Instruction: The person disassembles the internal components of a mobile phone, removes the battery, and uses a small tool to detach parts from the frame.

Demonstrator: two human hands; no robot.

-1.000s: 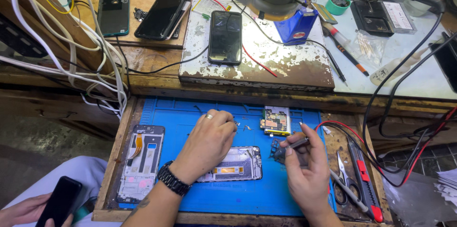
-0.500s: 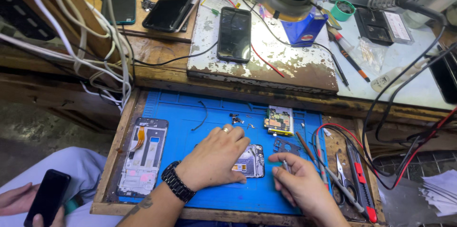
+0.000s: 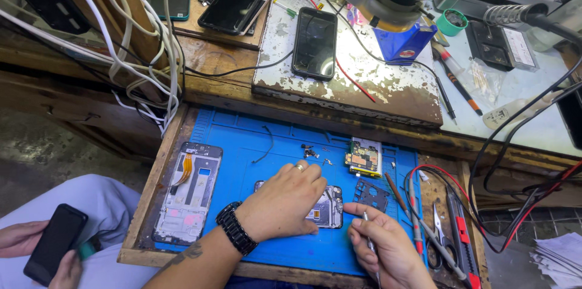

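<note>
We press our left hand flat on the opened phone frame, likely light, stiff and fragile, best steadied by its edges, while our right hand pinches a thin metal tool just beside it.

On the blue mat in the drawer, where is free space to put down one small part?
The blue mat is bare between the phone frame and the left hand, apart from a thin black strip. The strip of mat nearest the person is bare too. It is crowded around the circuit board, the loose screws and the right hand.
</note>
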